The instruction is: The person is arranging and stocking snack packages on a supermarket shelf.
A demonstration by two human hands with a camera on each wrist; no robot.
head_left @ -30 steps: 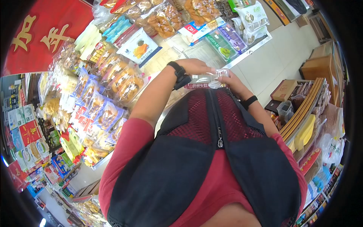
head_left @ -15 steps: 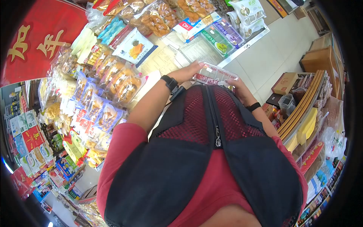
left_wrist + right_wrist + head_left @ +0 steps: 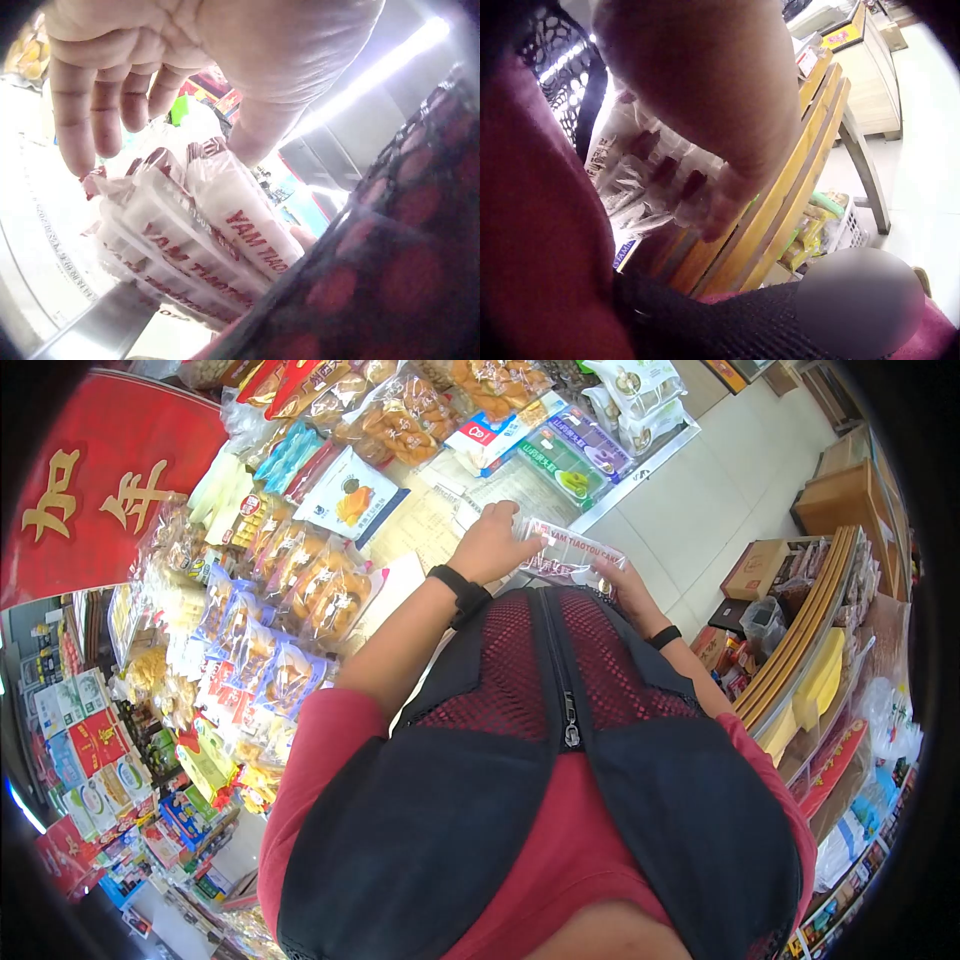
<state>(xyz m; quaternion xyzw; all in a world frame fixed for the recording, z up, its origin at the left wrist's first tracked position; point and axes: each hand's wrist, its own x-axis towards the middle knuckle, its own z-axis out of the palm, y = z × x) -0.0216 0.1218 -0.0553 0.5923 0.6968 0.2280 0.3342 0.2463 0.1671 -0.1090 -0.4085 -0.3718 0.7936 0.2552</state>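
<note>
Close to the front of my body are clear packs of yam cake [image 3: 572, 547], printed in red with "YAM TIAOTOU CAKE". Several of them are stacked in layers in the left wrist view, their wrapper ends crinkled. My right hand [image 3: 628, 593] grips the right end of the packs, thumb on top. At the left end is my left hand [image 3: 488, 548], its fingers extended and spread from the thumb. In the left wrist view, the fingers [image 3: 107, 120] of that hand hang loosely over the wrapper ends [image 3: 214, 154], with the thumb beside them.
Bagged breads [image 3: 325, 595] and snack packs cover the counter to the left. Green [image 3: 562, 468] and purple [image 3: 597, 445] packs lie near its far edge, beside papers [image 3: 410, 525]. A slatted wooden shelf [image 3: 800, 635] with boxes stands to the right, across the tiled floor [image 3: 690, 510].
The packs have been turned so their printed top shows more. My left hand has loosened from their left end, its fingers now spread. The right hand stays on the right end.
</note>
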